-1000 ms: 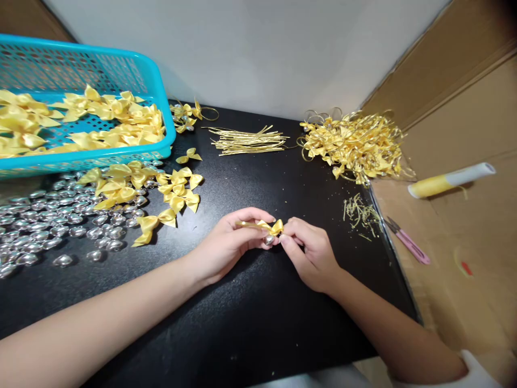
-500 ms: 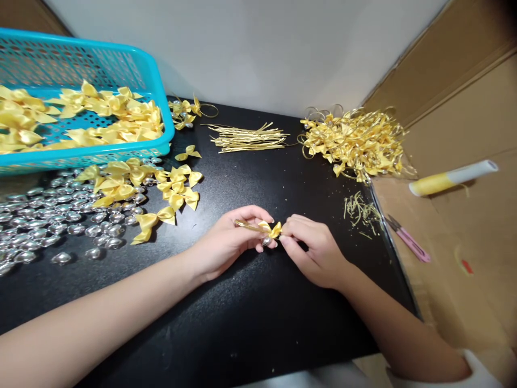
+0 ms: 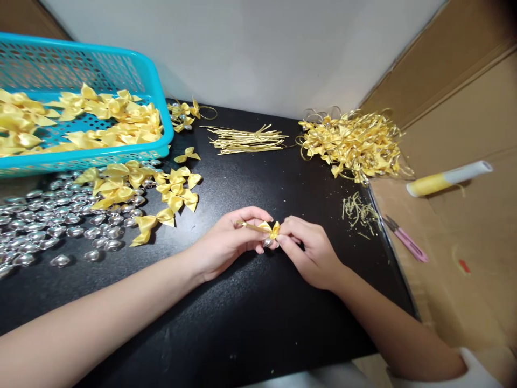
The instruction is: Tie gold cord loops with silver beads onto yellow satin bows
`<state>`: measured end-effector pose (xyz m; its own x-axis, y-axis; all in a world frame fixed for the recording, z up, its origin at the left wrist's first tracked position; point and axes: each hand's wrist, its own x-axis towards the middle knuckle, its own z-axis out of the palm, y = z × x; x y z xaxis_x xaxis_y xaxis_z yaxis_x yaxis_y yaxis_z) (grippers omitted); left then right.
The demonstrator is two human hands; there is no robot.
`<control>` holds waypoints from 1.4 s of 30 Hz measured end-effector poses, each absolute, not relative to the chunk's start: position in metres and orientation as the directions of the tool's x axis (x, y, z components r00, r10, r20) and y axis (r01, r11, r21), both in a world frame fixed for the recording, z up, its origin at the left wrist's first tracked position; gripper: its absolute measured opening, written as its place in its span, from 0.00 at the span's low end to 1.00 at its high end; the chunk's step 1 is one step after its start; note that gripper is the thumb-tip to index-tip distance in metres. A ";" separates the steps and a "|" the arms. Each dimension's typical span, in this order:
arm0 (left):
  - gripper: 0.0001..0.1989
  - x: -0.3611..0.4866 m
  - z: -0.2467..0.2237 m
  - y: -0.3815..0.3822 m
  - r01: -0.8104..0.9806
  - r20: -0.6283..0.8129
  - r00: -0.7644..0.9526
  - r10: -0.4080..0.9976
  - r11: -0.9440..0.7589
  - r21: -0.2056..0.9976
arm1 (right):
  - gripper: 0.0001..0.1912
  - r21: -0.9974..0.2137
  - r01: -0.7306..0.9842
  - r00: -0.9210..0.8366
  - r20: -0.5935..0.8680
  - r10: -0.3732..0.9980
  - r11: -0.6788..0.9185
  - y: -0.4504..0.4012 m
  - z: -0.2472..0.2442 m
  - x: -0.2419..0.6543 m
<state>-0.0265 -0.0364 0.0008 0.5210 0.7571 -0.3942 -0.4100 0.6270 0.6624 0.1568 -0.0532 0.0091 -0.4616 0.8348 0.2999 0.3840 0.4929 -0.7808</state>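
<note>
Black tabletop [image 3: 250,302], pale wall beyond, cardboard panels [image 3: 464,108] right of hands. No readable writing. Left hand [image 3: 226,245] and right hand [image 3: 311,250] meet mid-table, both pinching small yellow ribbon bow [image 3: 271,229] with gold tie and silver bead. Left of hands: loose bows [image 3: 169,194], silver beads [image 3: 48,221], turquoise basket [image 3: 157,86]. Ahead: gold wire ties [image 3: 246,140]. Ahead-right: finished bow pile [image 3: 355,143]. Right: pink snips [image 3: 406,240], yellow-white tube [image 3: 448,179].

Left hand [image 3: 230,242] low at centre, fingers curled, thumb and forefinger pinched tight. Right hand [image 3: 311,250] just beside, fingertips meeting the left's. Forearms angled inward, bare.
</note>
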 end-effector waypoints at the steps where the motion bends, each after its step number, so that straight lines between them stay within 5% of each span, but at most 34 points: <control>1: 0.09 -0.026 0.001 -0.036 -0.410 -0.395 0.520 0.757 0.628 0.662 | 0.11 -0.795 0.380 -0.444 0.291 0.847 0.473 -0.054 0.008 0.156; 7: 0.10 -0.025 0.002 -0.036 -0.445 -0.402 0.490 0.773 0.619 0.648 | 0.07 -0.863 0.369 -0.273 0.255 0.928 0.346 -0.054 0.003 0.154; 15: 0.13 -0.024 -0.001 -0.038 -0.487 -0.410 0.432 0.803 0.591 0.643 | 0.06 -0.830 0.414 -0.170 0.334 0.927 0.375 -0.053 0.002 0.155; 21: 0.13 -0.023 0.003 -0.039 -0.476 -0.418 0.411 0.810 0.582 0.660 | 0.05 -0.886 0.384 -0.109 0.237 0.965 0.261 -0.056 -0.006 0.150; 25: 0.13 -0.021 0.006 -0.039 -0.452 -0.426 0.241 0.872 0.489 0.746 | 0.05 -0.761 0.505 -0.013 0.465 0.885 0.407 -0.062 -0.001 0.149; 27: 0.12 -0.020 0.006 -0.039 -0.405 -0.409 0.151 0.900 0.434 0.805 | 0.07 -0.610 0.583 -0.101 0.601 0.793 0.537 -0.065 0.003 0.147; 30: 0.11 -0.019 0.004 -0.039 -0.353 -0.359 0.088 0.929 0.366 0.861 | 0.10 -0.455 0.650 -0.261 0.619 0.741 0.609 -0.068 0.004 0.142; 38: 0.09 -0.018 0.000 -0.044 -0.226 -0.239 0.052 0.970 0.245 0.943 | 0.07 -0.559 0.711 -0.072 0.544 0.836 0.425 -0.058 -0.006 0.135; 42: 0.09 -0.014 0.000 -0.042 -0.179 -0.173 0.028 0.984 0.176 0.968 | 0.04 -0.567 0.703 -0.114 0.505 0.855 0.429 -0.047 -0.005 0.139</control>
